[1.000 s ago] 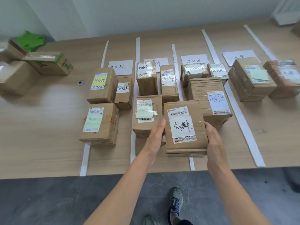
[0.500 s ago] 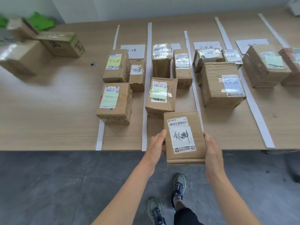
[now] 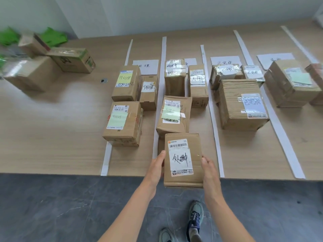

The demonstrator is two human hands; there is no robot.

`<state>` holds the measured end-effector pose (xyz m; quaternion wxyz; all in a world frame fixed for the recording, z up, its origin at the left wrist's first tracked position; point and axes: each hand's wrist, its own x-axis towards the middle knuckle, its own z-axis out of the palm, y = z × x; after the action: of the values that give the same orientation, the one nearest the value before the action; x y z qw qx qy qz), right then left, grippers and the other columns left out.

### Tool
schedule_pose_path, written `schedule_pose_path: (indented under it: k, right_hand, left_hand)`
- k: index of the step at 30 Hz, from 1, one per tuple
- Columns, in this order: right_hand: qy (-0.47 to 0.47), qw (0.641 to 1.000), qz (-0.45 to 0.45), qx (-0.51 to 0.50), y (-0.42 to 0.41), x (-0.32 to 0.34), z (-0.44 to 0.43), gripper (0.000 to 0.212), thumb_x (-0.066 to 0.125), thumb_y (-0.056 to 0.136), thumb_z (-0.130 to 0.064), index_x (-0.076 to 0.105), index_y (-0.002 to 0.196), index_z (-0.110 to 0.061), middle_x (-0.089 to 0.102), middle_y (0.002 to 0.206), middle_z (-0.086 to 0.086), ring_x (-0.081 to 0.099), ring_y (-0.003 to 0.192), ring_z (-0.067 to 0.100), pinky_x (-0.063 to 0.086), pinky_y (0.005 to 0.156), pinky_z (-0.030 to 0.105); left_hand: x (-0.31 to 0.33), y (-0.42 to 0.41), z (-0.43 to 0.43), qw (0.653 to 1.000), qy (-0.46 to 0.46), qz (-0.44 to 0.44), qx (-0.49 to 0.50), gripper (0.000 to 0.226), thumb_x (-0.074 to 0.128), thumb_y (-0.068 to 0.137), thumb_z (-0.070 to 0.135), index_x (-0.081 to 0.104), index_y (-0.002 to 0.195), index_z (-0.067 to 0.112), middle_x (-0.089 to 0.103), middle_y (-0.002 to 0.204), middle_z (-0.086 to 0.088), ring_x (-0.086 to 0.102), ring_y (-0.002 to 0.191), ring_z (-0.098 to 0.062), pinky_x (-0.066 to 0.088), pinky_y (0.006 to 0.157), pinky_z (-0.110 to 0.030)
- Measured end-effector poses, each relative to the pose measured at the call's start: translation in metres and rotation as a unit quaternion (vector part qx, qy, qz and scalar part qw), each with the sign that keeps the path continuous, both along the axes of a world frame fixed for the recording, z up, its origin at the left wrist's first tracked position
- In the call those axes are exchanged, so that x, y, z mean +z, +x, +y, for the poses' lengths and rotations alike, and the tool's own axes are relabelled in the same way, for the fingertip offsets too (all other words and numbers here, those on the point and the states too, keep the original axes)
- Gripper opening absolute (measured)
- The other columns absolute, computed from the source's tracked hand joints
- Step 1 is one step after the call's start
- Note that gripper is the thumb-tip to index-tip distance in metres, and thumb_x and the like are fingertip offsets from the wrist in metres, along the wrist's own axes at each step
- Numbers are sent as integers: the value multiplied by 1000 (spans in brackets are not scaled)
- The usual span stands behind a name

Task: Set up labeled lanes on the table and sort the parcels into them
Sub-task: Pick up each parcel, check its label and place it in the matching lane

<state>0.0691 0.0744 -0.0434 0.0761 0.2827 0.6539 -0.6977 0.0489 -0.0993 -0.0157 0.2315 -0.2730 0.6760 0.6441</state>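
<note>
Held parcel (image 3: 183, 160): a flat rectangular box of plain brown corrugated cardboard with a smooth top. A white barcode sticker and a white handwritten label are fixed on it. It is located at the near edge of the table (image 3: 52, 140), in the second lane from the left, with its near end projecting past the edge. Contact with the tabletop cannot be determined.

Left hand (image 3: 156, 167): clasped against the parcel's left side, thumb laid straight up along the edge, forearm extended. Right hand (image 3: 209, 169): clasped on the right side, thumb hooked over the top edge. The box is gripped between the two.

Just beyond it, a dented cardboard parcel (image 3: 186, 103) bearing a pale green note is seen, partly overlapped in view. The lane is bounded by white paper strips (image 3: 213, 119), matte, lying flat on light woodgrain. In the next lane to the right, a ribbed cardboard block (image 3: 232, 102) with a glossy label is noted. Floor (image 3: 52, 206): dark grey stone-look tile.
</note>
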Motion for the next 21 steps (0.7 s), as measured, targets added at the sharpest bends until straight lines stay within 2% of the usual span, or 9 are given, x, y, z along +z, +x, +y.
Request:
schedule_pose_path:
  k: [2,3,6,8,11,13,16,18,21]
  right_hand:
    - [-7,1000,2,2,-5,-1,2,37,46,110,-46,55,143,-32,60,128,-23,53,126,7,37,100,31]
    - [-8,1000,4,4,-7,-1,4,40,46,110,-47,53,146,-31,59,130,-23,51,129,8,35,103,31]
    - [-13,1000,3,-2,-15,-6,8,44,48,110,-46,51,151,-28,58,141,-14,48,136,10,32,108,32]
    - [-17,1000,2,-5,-20,-7,9,44,48,110,-45,52,150,-27,58,143,-11,48,136,11,33,108,32]
    - [-23,1000,1,1,-27,-5,9,42,48,110,-46,53,148,-28,59,141,-12,50,134,11,34,106,32]
    - [-27,1000,1,6,-32,-5,9,42,48,110,-45,53,148,-27,59,138,-15,50,132,9,33,105,32]
    - [-24,1000,4,15,-43,-7,10,41,47,111,-43,53,148,-26,58,132,-21,50,130,7,32,105,30]
    - [-25,999,4,24,-51,-7,9,42,47,111,-44,52,148,-26,57,130,-24,49,131,8,31,105,30]
    - [-25,999,7,34,-64,-8,10,42,48,110,-45,52,147,-26,57,130,-25,50,130,7,31,105,29]
  left_hand:
    - [-1,-6,3,1000,5,-5,-1,38,38,112,49,73,118,36,80,101,23,71,99,5,50,95,-29]
    - [1,-9,5,1000,4,-6,-2,36,38,112,49,73,113,38,79,96,26,70,97,7,49,90,-26]
    - [3,-17,10,1000,9,-8,3,34,39,112,48,71,106,40,77,89,31,69,99,4,48,85,-24]
    - [1,-21,11,1000,7,-10,3,33,40,112,49,71,107,41,78,92,30,68,105,0,49,88,-24]
    - [-7,-26,10,1000,3,-9,21,31,42,110,54,72,108,45,79,110,22,66,117,-8,48,106,-35]
    - [-7,-29,10,1000,5,-7,22,32,41,111,51,72,108,43,80,100,25,68,111,-4,48,104,-35]
    - [-5,-35,11,1000,13,0,27,33,39,113,46,71,110,39,78,89,29,72,88,8,50,85,-26]
    - [-5,-41,12,999,10,13,32,34,39,113,46,72,113,35,79,91,27,71,83,13,50,84,-28]
    - [-8,-50,12,999,10,21,43,37,40,112,48,72,121,33,80,97,24,71,87,11,49,89,-30]
